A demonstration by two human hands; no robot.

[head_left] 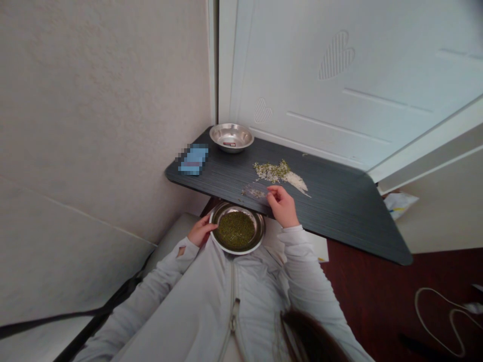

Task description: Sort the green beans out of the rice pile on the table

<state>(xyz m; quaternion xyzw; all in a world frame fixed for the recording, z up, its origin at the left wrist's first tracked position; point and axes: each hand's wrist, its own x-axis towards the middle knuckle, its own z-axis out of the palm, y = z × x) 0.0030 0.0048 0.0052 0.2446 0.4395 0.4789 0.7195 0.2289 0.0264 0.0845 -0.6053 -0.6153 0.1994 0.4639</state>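
Note:
My left hand [204, 229] grips the left rim of a steel bowl [260, 236], thumb over the edge. The bowl rests at my lap, just below the table's front edge, and holds green mung beans [236, 230]. My right hand [283, 205] is over the table near that edge, fingers curled together. Whatever they may hold is too small to make out. Left of its fingertips lies a thin, pale, partly see-through patch with specks [253, 191]; I cannot tell what it is. Just beyond the hand, a pile of mixed green beans and white grains [271, 172] adjoins a pile of white grains [296, 181].
A second steel bowl [232, 137] stands at the back left of the dark table [347, 211]. Near it lies a blurred blue item [194, 160]. A wall [113, 100] borders the left, a white door [302, 65] the back. A pale cable [433, 291] lies at right.

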